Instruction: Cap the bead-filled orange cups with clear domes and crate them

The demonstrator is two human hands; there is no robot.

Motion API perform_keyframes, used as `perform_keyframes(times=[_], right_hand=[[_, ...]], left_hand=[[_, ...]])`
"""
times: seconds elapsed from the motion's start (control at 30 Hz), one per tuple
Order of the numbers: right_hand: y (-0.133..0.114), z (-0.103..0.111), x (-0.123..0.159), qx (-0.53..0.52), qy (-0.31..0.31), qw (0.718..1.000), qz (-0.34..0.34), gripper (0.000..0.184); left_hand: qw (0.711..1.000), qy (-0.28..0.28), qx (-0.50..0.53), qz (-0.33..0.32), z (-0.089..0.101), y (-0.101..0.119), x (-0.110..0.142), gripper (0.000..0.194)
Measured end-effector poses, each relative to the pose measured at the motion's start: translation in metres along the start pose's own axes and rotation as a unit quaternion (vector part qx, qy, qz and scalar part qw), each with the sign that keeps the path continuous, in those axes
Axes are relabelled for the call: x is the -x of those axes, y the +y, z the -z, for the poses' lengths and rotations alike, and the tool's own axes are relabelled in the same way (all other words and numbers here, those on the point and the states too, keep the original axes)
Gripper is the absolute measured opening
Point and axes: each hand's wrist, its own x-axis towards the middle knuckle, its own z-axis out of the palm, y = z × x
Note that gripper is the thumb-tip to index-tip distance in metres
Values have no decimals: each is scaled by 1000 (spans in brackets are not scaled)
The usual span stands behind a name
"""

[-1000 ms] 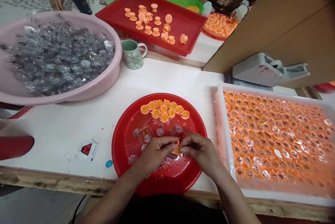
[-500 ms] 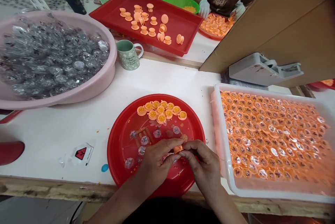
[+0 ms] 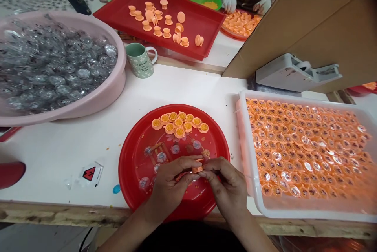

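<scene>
My left hand (image 3: 169, 183) and my right hand (image 3: 226, 183) meet over the front of a round red plate (image 3: 132, 165). Both pinch one small orange toy cup (image 3: 196, 169) between their fingertips. At the plate's far edge sits a cluster of several orange cups filled with yellow beads (image 3: 178, 122). A few clear round lids (image 3: 161, 157) lie on the plate just left of my fingers. Tiny orange beads are scattered on the plate near my hands.
A white bin (image 3: 250, 173) of lidded orange cups stands at the right. A pink basin (image 3: 97, 95) of clear lids sits at the left, beside a green mug (image 3: 140, 61). Behind are a red tray (image 3: 206, 20) with orange toy teacups, green baskets, a cardboard wall and a gloved co-worker's hands (image 3: 229, 0).
My hands stay pinched on the small orange cup and have drifted slightly toward me over the plate. The view has shifted a little, and the co-worker's gloved hands have moved over their plate.
</scene>
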Motion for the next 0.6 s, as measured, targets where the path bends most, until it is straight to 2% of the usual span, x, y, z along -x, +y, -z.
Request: perform_keyframes(times=[0.1, 0.2, 0.33, 0.43, 0.6], right_hand=[[4, -1, 0, 9, 0, 1000, -25, 11], [11, -2, 0, 30, -29, 998, -43, 23], [21, -6, 4, 53, -52, 996, -40, 21], [25, -13, 5, 36, -40, 995, -82, 19], [13, -19, -2, 8, 39, 989, -142, 11]], left_hand=[[998, 6, 23, 57, 0, -3, 1, 29], [991, 4, 49, 126, 0, -6, 0, 33], [983, 16, 59, 173, -2, -11, -5, 27], [981, 25, 48, 187, -7, -11, -9, 22], [981, 37, -57, 184, -25, -4, -17, 24]])
